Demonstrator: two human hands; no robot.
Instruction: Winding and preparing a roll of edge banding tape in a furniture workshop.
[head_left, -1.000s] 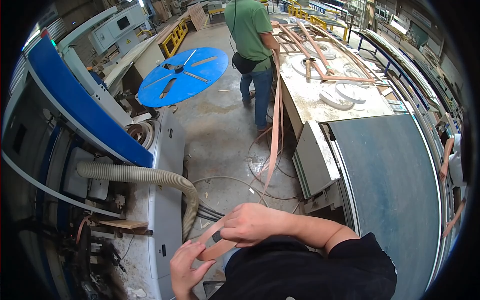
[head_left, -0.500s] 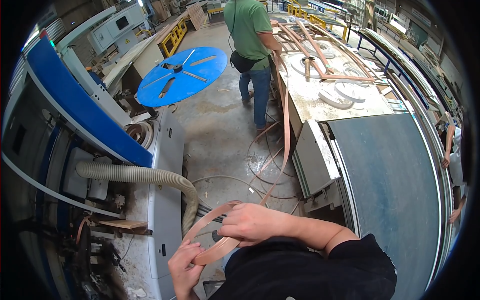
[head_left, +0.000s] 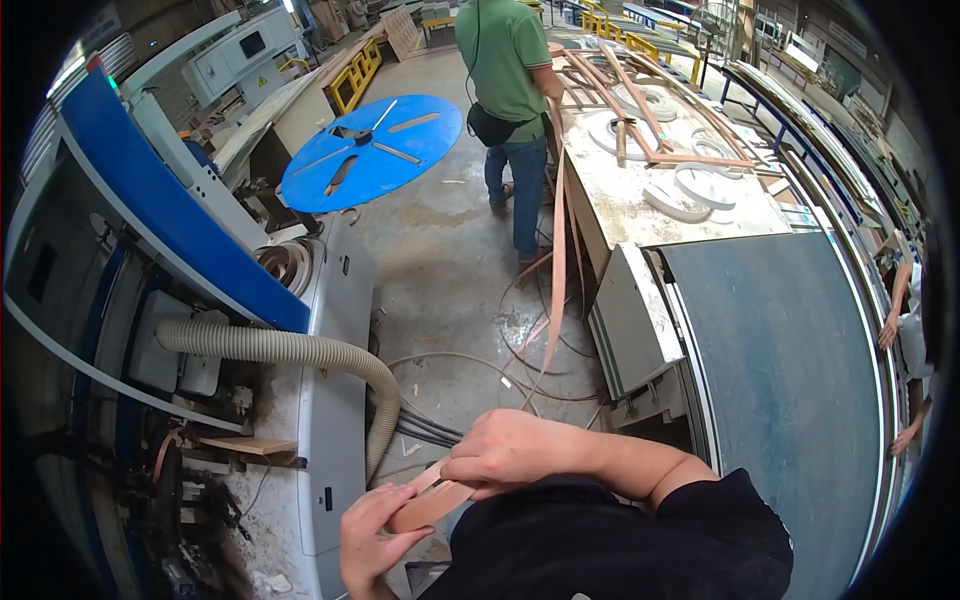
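Just beside the black shirt (head_left: 620, 540), a looped pinkish strip (head_left: 430, 509).
The left hand (head_left: 376, 530) pinches its left bend between thumb and fingers; the right hand (head_left: 505, 450) curls over it, knuckles up, forearm (head_left: 625, 460) angled leftward.

**Downward fisheye from the head**

The left head camera looks down and ahead from above the person's black cloth shirt (head_left: 620, 540). Bare left fingers (head_left: 392, 500) and right fingers (head_left: 463, 467) are close; the dusty white flat table (head_left: 745, 221) stands farther off, its near edge facing the camera.
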